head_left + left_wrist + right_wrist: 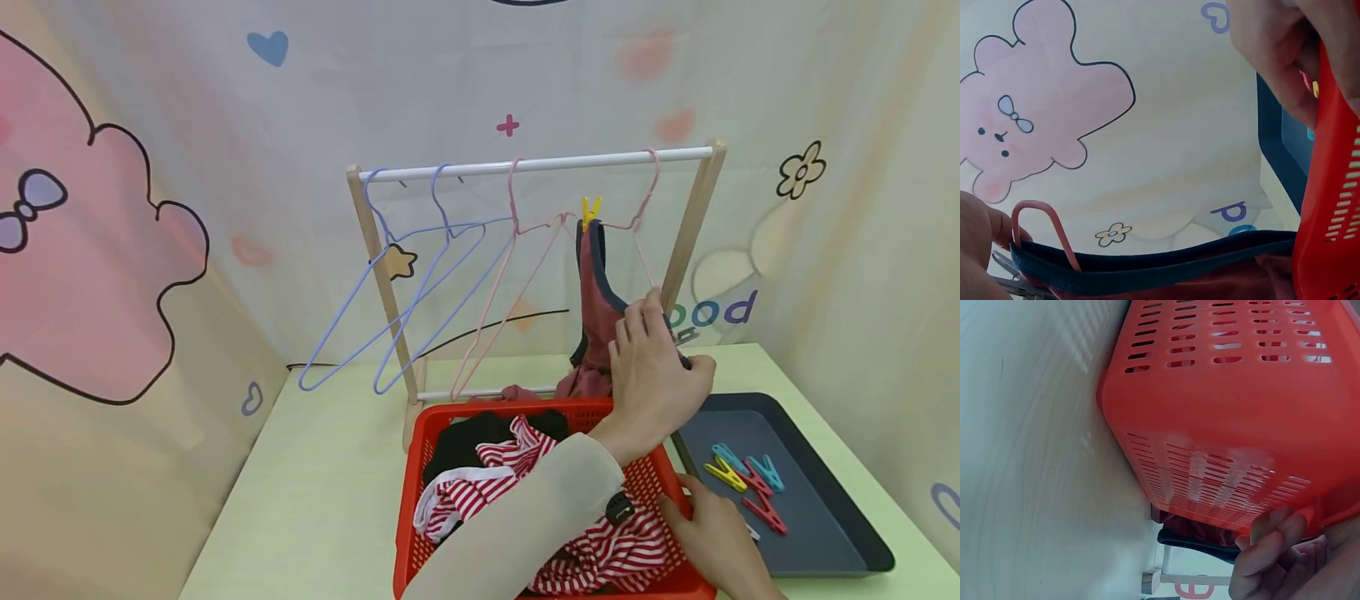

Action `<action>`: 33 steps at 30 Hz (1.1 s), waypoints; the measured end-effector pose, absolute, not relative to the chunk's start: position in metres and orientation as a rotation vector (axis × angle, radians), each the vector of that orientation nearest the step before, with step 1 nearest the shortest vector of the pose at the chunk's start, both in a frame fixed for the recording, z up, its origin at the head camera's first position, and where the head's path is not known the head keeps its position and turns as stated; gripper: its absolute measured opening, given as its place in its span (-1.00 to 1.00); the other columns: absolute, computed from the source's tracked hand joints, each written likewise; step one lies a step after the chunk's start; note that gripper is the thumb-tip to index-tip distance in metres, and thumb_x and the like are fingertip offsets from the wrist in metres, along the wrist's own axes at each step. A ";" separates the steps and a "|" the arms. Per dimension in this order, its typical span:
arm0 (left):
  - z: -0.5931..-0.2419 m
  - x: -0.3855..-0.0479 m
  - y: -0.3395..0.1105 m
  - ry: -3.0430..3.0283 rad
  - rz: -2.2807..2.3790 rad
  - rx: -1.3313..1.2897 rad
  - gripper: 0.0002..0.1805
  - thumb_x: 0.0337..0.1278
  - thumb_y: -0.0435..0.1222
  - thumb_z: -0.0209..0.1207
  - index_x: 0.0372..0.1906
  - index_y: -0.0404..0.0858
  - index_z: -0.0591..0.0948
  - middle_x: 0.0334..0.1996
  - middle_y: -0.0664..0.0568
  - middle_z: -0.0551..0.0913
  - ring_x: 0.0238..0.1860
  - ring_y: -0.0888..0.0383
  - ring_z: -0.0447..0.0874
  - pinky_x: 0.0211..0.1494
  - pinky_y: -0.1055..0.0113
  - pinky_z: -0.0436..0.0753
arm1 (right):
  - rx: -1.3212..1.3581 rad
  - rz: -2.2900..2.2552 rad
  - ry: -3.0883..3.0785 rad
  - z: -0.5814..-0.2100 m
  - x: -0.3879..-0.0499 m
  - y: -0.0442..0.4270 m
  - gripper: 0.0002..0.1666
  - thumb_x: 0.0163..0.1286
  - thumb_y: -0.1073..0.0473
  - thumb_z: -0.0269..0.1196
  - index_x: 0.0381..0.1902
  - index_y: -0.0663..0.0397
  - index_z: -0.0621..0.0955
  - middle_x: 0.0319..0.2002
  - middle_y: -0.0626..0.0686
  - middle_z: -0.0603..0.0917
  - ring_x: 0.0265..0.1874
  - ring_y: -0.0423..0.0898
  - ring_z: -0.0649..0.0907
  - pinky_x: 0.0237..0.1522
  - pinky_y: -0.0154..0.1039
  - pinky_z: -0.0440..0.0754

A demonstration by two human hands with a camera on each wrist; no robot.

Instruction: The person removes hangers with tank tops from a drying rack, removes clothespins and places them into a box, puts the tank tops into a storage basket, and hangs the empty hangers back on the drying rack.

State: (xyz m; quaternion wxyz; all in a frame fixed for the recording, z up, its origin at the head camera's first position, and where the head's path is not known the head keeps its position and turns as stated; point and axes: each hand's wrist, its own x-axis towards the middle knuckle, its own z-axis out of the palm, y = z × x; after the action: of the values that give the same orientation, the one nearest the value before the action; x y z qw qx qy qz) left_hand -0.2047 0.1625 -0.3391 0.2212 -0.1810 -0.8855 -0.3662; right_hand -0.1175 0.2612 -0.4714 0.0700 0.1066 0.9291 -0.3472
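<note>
A dark red tank top with navy trim (596, 300) hangs on a pink hanger (645, 200), a yellow clothes peg (590, 212) at its upper end. My left hand (652, 375) pinches the navy-trimmed part near the hanger's right end. A grey clip (1022, 286) shows beside this hand, on or against the cloth; its exact hold is partly hidden. The hanger's pink end sticks up past the trim in the left wrist view. My right hand (716, 533) grips the right rim of the red basket (408, 508), its curled fingers (1272, 544) showing outside the wall.
Striped red-and-white clothes (465, 492) and black cloth (468, 446) fill the basket. Blue hangers (408, 312) and another pink hanger (480, 333) hang from the white rail (480, 168). On the right, a dark tray (810, 500) holds several pegs (757, 483).
</note>
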 end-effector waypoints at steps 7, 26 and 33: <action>-0.339 -0.208 0.129 -2.427 -1.155 -0.501 -0.26 0.07 -0.21 0.21 0.40 -0.09 0.25 0.18 0.11 0.45 0.09 0.21 0.42 0.05 0.27 0.58 | 0.332 -1.064 2.769 -0.471 -0.118 0.261 -0.28 0.43 -0.02 0.13 0.31 0.43 0.32 -0.18 0.27 0.71 -0.42 -0.09 0.71 -0.43 -0.08 0.72; -0.352 -0.240 0.039 -2.382 -1.114 -0.399 -0.77 0.32 -0.16 0.16 -0.07 -0.21 0.59 -0.28 0.01 0.70 -0.32 0.14 0.70 -0.35 0.32 0.63 | 0.397 -1.088 2.713 -0.471 -0.118 0.261 -0.21 0.37 -0.02 0.18 0.34 0.42 0.26 -0.09 0.40 0.64 -0.42 -0.06 0.72 -0.51 -0.07 0.72; -0.356 -0.251 0.035 -2.410 -1.107 -0.398 -0.62 0.37 0.06 0.08 -0.30 -0.18 0.56 -0.55 0.07 0.54 -0.55 0.21 0.47 -0.55 0.43 0.33 | 0.394 -1.106 2.712 -0.472 -0.118 0.259 -0.21 0.37 -0.03 0.18 0.34 0.41 0.27 -0.09 0.39 0.65 -0.41 -0.06 0.72 -0.49 -0.07 0.73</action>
State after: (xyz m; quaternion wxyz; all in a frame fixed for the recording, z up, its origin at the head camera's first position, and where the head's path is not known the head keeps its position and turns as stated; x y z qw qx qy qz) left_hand -0.2512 0.0351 -0.3559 0.2279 -0.1445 -0.8749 -0.4021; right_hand -0.1177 0.2592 -0.4720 0.0928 0.1328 0.9138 -0.3726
